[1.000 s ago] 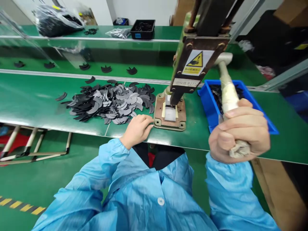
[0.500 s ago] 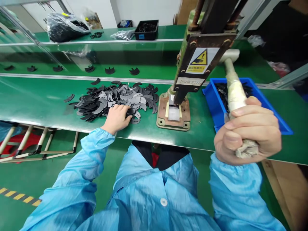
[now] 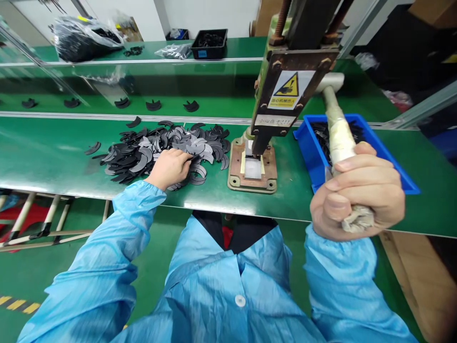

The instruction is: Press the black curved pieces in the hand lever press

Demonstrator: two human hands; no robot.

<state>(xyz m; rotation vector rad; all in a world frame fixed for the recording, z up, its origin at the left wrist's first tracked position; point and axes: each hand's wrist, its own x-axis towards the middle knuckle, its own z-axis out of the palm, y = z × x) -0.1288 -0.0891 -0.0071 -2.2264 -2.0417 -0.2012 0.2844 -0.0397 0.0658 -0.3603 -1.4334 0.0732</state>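
Observation:
My left hand (image 3: 170, 168) is at the front of a heap of curved black and grey pieces (image 3: 143, 155). Its thumb and fingers are pinched together on a curved black piece (image 3: 193, 157), mostly covered by the fingers. With its fingers wrapped round the taped lever handle (image 3: 337, 124) of a hand press (image 3: 264, 88), my right hand (image 3: 360, 193) is closed. The press stands on a square metal base (image 3: 233, 164) between both hands. A light fixture block (image 3: 253, 169) sits on that base beneath the dark ram.
Behind the press lever, a blue bin (image 3: 391, 159) holds dark parts. Several small stacks of curved pieces (image 3: 153, 105) line the back ledge. On the upper shelf are a black tray (image 3: 224, 45) and a bag of black parts (image 3: 84, 43). The green bench's front edge (image 3: 214, 212) runs before me.
My left thumb and fingers have drawn together at the heap, and a few pieces there have shifted. My right hand keeps its hold on the lever. The whole view has shifted slightly.

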